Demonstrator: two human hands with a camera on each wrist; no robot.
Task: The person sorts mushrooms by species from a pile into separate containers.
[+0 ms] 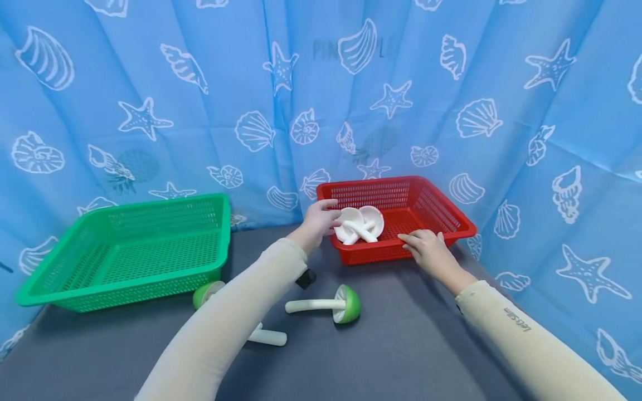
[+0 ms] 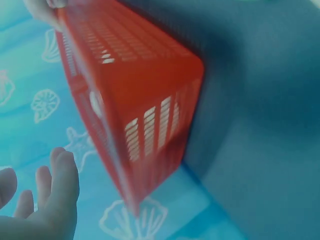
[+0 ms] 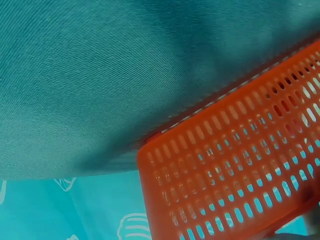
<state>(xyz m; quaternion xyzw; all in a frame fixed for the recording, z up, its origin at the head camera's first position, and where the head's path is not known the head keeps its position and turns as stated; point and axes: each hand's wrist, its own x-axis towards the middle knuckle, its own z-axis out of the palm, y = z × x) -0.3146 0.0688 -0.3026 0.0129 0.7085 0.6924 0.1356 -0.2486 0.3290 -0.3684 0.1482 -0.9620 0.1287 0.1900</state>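
Observation:
Two toy mushrooms point(image 1: 357, 227) lie in the left end of a red plastic basket point(image 1: 373, 254), white undersides up and stems crossed. My left hand point(image 1: 320, 218) hovers beside them at the basket's left edge. In the left wrist view, that hand's fingers point(image 2: 64, 175) are spread and loosely bent, apart from the red basket point(image 2: 145, 82). My right hand point(image 1: 426, 249) grips the basket's front rim towards its right end. The right wrist view shows the perforated basket wall point(image 3: 235, 170) close up, with only a dark sliver of hand at the lower right corner.
A green plastic basket point(image 1: 145, 283) stands on the left. A green-capped toy mushroom point(image 1: 346, 304) lies on the grey table point(image 1: 401, 345); another point(image 1: 268, 336) is partly behind my left sleeve. A small black object point(image 1: 306, 278) sits near the red basket. A blue shell-print curtain point(image 1: 311, 83) hangs behind.

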